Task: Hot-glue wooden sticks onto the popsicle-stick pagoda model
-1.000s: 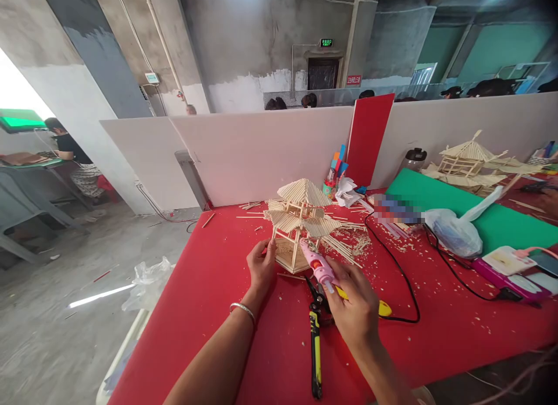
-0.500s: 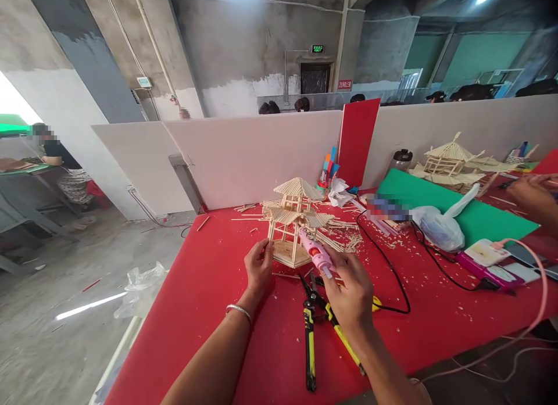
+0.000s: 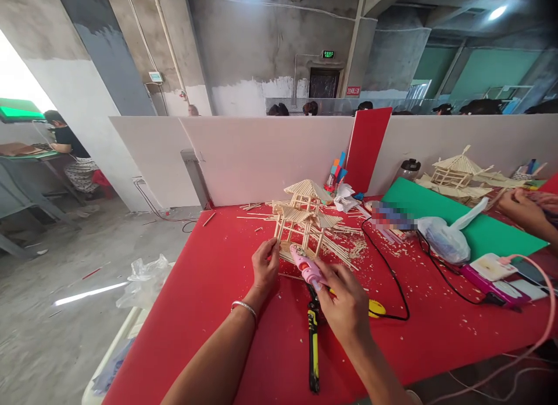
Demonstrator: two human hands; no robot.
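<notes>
A two-tiered pavilion model (image 3: pixel 306 189) made of thin wooden sticks stands upright on the red table. My left hand (image 3: pixel 265 268) pinches the left side of its base between thumb and fingers. In my right hand (image 3: pixel 346 300) is a pink hot glue gun (image 3: pixel 308 271), its nozzle pointing at the front of the base. Whether the nozzle touches the wood I cannot tell. Below the gun lies a pair of cutters (image 3: pixel 313 350) with black and yellow handles, partly hidden by my right hand.
Loose sticks (image 3: pixel 340 251) and shavings lie around the model on the red table (image 3: pixel 209 312). To the right are a black cable (image 3: pixel 394 277), a plastic bag (image 3: pixel 444 239), a green board (image 3: pixel 483 222) and a purple power strip (image 3: pixel 492 291). Another person's hands (image 3: pixel 525 210) are at far right.
The glue gun's nozzle has moved down and left, from the lower roof's height to the base. My left hand stays at the base. The camera view has shifted slightly.
</notes>
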